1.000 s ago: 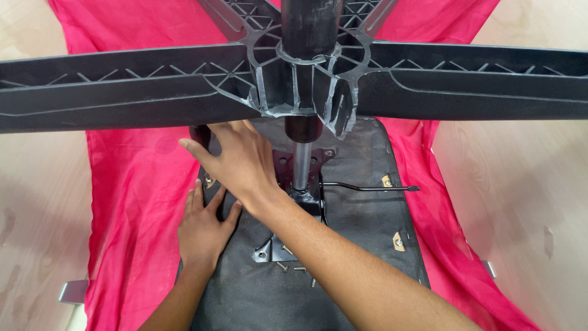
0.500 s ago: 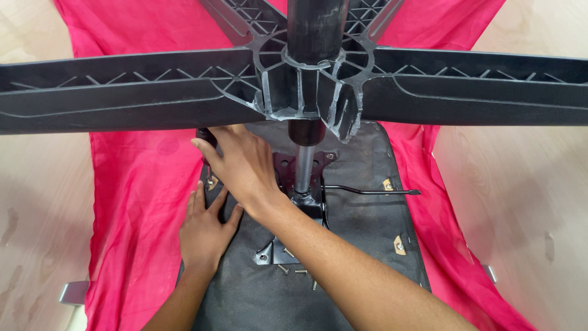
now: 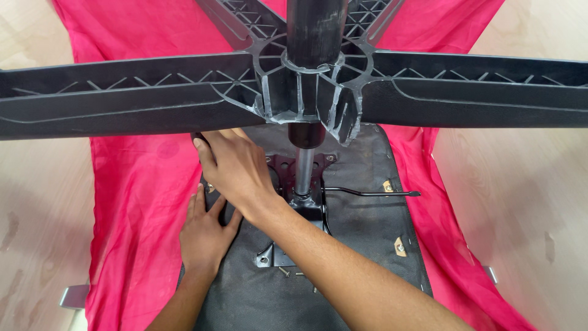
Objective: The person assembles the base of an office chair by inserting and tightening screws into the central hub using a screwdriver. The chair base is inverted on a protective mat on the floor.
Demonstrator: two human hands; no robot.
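Observation:
An office chair lies upside down on a red cloth. Its black star base spreads across the top of the view, and the gas column runs down to a black mechanism plate on the seat's underside. My left hand lies flat on the seat's left part with fingers spread. My right hand reaches across above it, palm down beside the plate. Its fingertips are at the seat's far left edge, partly hidden under a base arm.
A thin black lever sticks out to the right from the mechanism. Loose screws lie on the seat near the plate's lower corner. Grey metal parts show at the cloth's lower edges. Pale wooden floor surrounds the cloth.

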